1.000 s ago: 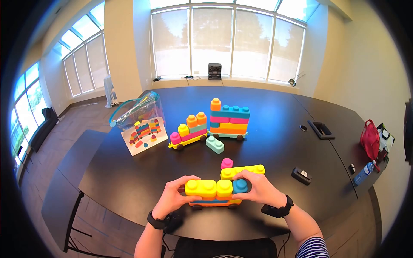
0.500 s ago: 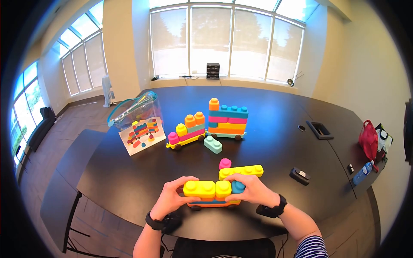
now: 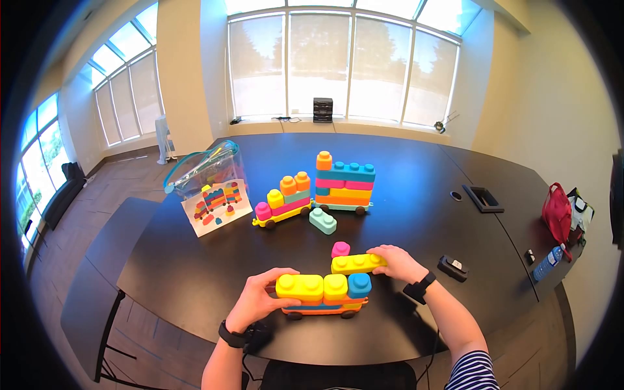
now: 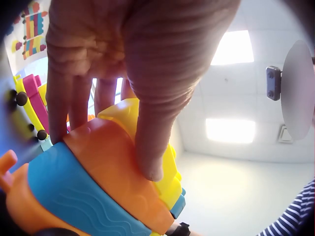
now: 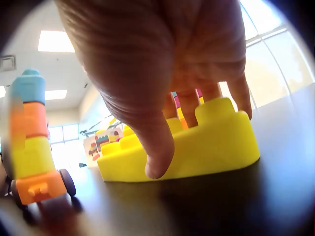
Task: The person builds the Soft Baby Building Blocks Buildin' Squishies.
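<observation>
My left hand (image 3: 257, 296) holds the left end of a block wagon (image 3: 323, 311), thumb on the near side and fingers behind. The wagon has an orange wheeled base, blue and orange layers, two yellow blocks (image 3: 300, 286) on top and a blue block (image 3: 359, 286) at the right end. Just behind it, my right hand (image 3: 402, 265) grips the right end of a long yellow block (image 3: 354, 263). In the right wrist view the thumb lies along this block's near side, with the fingers over the far side. A pink block (image 3: 340, 249) stands behind the long one.
Farther back stand a yellow-based block wagon (image 3: 283, 211), a taller wagon (image 3: 344, 188) and a loose mint block (image 3: 323, 221). A picture card (image 3: 216, 207) leans on a clear bag (image 3: 208, 166). To the right are a black case (image 3: 453, 268) and a water bottle (image 3: 549, 263).
My right hand has let go of the wagon's blue block and moved back and right onto the long yellow block. The left hand keeps its hold on the wagon.
</observation>
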Tool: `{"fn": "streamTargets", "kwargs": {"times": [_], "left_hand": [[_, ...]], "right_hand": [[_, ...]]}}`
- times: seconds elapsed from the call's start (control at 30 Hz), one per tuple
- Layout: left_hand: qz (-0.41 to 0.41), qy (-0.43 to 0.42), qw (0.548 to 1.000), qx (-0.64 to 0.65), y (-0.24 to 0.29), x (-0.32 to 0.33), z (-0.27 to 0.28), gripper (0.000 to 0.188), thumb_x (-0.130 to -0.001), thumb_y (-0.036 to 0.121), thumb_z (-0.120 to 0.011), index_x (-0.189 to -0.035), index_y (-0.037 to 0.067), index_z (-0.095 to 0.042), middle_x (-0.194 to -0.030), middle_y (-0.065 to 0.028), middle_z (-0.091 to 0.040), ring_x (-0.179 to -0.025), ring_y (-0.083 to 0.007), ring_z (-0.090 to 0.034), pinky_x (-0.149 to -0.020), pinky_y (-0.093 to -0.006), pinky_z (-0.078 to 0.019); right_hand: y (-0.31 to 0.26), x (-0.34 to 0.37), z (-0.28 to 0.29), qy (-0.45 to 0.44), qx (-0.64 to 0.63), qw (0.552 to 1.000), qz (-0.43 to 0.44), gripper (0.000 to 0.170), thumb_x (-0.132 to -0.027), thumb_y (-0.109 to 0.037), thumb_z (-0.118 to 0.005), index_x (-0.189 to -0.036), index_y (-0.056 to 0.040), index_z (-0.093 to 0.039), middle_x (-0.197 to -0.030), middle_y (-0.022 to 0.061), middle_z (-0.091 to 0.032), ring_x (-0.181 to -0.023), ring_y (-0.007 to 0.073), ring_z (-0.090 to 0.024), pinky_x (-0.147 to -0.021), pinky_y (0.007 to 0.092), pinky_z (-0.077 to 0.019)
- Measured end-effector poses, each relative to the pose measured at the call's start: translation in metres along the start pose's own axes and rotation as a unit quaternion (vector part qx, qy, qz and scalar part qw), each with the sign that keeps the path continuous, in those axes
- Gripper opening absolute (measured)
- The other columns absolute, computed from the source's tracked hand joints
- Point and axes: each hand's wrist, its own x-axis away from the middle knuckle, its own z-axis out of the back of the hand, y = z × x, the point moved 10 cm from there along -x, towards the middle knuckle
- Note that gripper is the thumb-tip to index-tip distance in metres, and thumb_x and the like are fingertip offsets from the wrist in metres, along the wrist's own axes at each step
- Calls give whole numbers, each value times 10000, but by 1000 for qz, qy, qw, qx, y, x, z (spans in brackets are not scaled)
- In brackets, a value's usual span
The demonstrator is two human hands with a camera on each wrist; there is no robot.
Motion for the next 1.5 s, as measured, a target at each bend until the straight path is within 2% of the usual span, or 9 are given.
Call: {"fn": "streamTargets", "kwargs": {"times": [0.07, 0.27, 0.4, 0.5, 0.83, 1.0, 1.3, 1.4, 1.5], "left_hand": [[9, -3, 1000, 1, -1, 1, -1, 576, -810, 39, -922, -1336, 43, -688, -1239, -66, -754, -1151, -164, -723, -1047, -336, -585], [2, -1, 1000, 0, -2, 0, -2, 581, -809, 46, -924, -1339, 44, -687, -1246, -70, -755, -1159, -167, -723, -1054, -340, -583], [7, -3, 1000, -7, -3, 0, -4, 606, -803, 56, -931, -1349, 35, -670, -1254, -84, -755, -1166, -178, -726, -1056, -349, -581], [-2, 13, 1000, -18, 0, -1, -3, 676, -795, 65, -939, -1390, 28, -619, -1270, -102, -751, -1173, -197, -732, -1055, -364, -581], [-15, 23, 1000, -15, 2, -2, -3, 766, -788, 69, -943, -1446, 48, -551, -1312, -116, -724, -1214, -220, -722, -1050, -372, -587], [-24, 10, 999, -36, -1, -2, -5, 774, -792, 63, -938, -1457, 65, -542, -1313, -107, -717, -1212, -218, -718, -1048, -380, -593], [-39, 42, 997, -49, 27, 4, -2, 1078, -758, 18, -938, -1652, 139, -348, -1391, -121, -664, -1261, -281, -690, -1080, -395, -573], [-124, 89, 981, -124, 55, 9, 3, 964, -748, 6, -928, -1583, 130, -462, -1378, -120, -664, -1265, -326, -675, -1074, -400, -568], [-199, 53, 962, -180, 63, 10, 2, 795, -734, 4, -924, -1450, 110, -598, -1332, -122, -677, -1234, -340, -674, -1053, -410, -561]], "right_hand": [[-4, 1, 3, 2, 9, 1000, 2, 612, -851, -218, -870, -1407, -98, -643, -1204, 147, -708, -1179, 375, -662, -1020, 476, -542], [-73, 26, 103, 188, -126, 973, 48, 619, -884, -156, -836, -1469, -114, -640, -1182, 160, -719, -1067, 342, -689, -979, 418, -550], [-163, 45, 117, 198, -126, 954, 187, 613, -926, -174, -797, -1510, -140, -613, -1137, 157, -711, -1000, 344, -674, -894, 424, -574], [-194, 47, 101, 196, -24, 954, 225, 586, -921, -208, -791, -1485, -173, -636, -1130, 120, -694, -961, 315, -663, -852, 407, -570], [-207, 47, 88, 204, 31, 941, 270, 559, -886, -165, -803, -1432, -182, -688, -1206, 88, -712, -930, 290, -657, -832, 402, -568], [-199, 44, 86, 173, 17, 957, 232, 555, -895, -149, -792, -1438, -182, -681, -1223, 83, -707, -962, 295, -665, -855, 415, -575], [-196, 40, 74, 179, -21, 956, 233, 452, -988, -143, -709, -1437, -172, -668, -1162, 98, -686, -998, 310, -667, -858, 407, -577], [-199, 39, 72, 178, -22, 956, 232, 445, -992, -148, -704, -1435, -169, -664, -1148, 100, -677, -1030, 312, -669, -870, 407, -576], [-201, 39, 71, 173, -39, 957, 230, 443, -1000, -147, -692, -1441, -171, -662, -1154, 113, -676, -1054, 323, -663, -904, 419, -569]]}}
